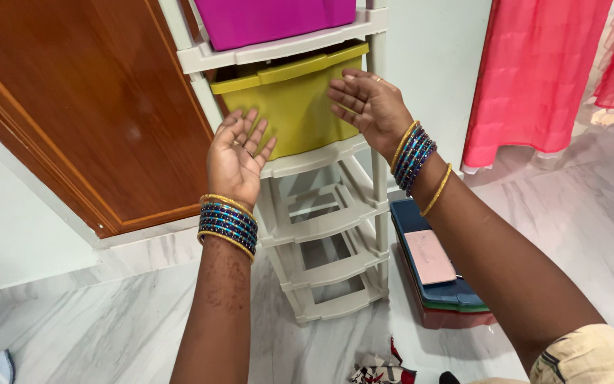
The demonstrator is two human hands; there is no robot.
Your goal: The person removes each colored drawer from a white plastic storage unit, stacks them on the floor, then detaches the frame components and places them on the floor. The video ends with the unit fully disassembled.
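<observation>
Fingers spread flat, gripping nothing | left hand (234, 158) and right hand (369, 105) pressing yellow-green drawer (293, 114) front

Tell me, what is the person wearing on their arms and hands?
Both wrists carry stacked bangles: shiny blue ones edged with thin gold ones, on the left hand and the right hand. The right hand has a ring on one finger. A cream patterned sleeve covers the right upper arm.
</observation>
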